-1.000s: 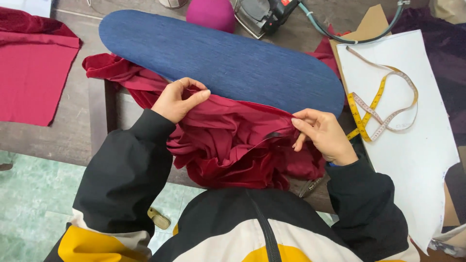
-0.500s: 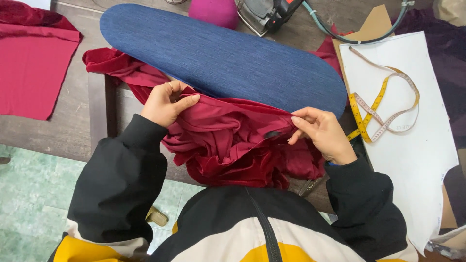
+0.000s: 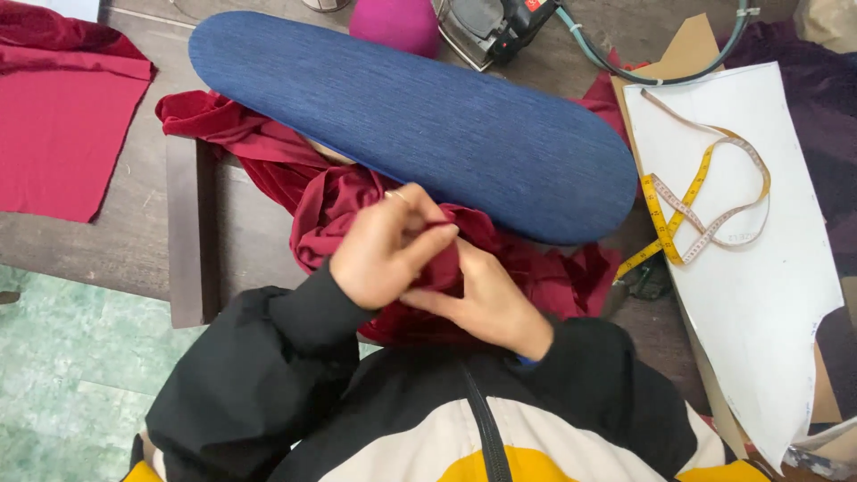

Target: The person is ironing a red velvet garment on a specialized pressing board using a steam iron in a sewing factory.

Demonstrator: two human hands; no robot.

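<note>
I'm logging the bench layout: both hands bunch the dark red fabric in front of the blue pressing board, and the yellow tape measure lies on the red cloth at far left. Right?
Not quite. The head view shows the yellow tape measure lying on the white paper pattern at right. Otherwise correct: left hand and right hand bunch the dark red fabric before the blue pressing board.

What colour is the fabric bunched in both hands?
Dark red, seen in the head view: the fabric gathered between left hand and right hand.

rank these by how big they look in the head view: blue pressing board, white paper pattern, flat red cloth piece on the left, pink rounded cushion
1. blue pressing board
2. white paper pattern, not far behind the board
3. flat red cloth piece, cut off by the frame edge
4. pink rounded cushion, only partly in view, so its full size is unsure
</note>
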